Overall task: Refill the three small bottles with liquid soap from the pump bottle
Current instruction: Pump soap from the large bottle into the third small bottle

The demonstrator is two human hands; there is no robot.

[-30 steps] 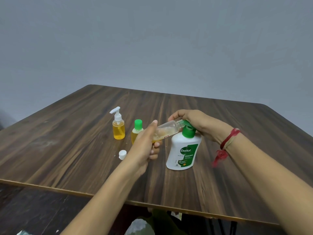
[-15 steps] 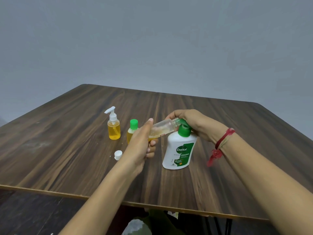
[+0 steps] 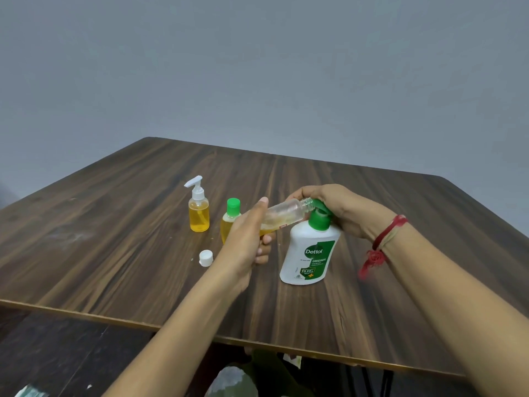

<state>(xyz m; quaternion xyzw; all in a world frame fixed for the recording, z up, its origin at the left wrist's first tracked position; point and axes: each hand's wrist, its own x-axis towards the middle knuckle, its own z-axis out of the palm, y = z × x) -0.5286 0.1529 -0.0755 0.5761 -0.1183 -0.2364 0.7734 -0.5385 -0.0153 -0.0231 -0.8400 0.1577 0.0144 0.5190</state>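
A white Dettol pump bottle (image 3: 310, 253) with a green pump head stands on the wooden table (image 3: 114, 253). My right hand (image 3: 337, 207) is closed over its pump head. My left hand (image 3: 246, 242) grips a small clear bottle (image 3: 286, 214), tilted, its open neck against the pump spout; a little yellow soap lies at its lower end. Left of them stand a small pump bottle (image 3: 199, 209) full of yellow soap and a small green-capped bottle (image 3: 230, 217), partly hidden by my left hand. A loose white cap (image 3: 206, 257) lies on the table.
The table's near edge (image 3: 143, 325) runs across below my forearms. A grey wall rises behind the table. A red thread band (image 3: 380, 247) circles my right wrist. Dark floor and some unclear items show under the edge.
My hands and the bottles keep the same hold and pose. The view has shifted slightly; the clear bottle's neck stays at the pump spout.
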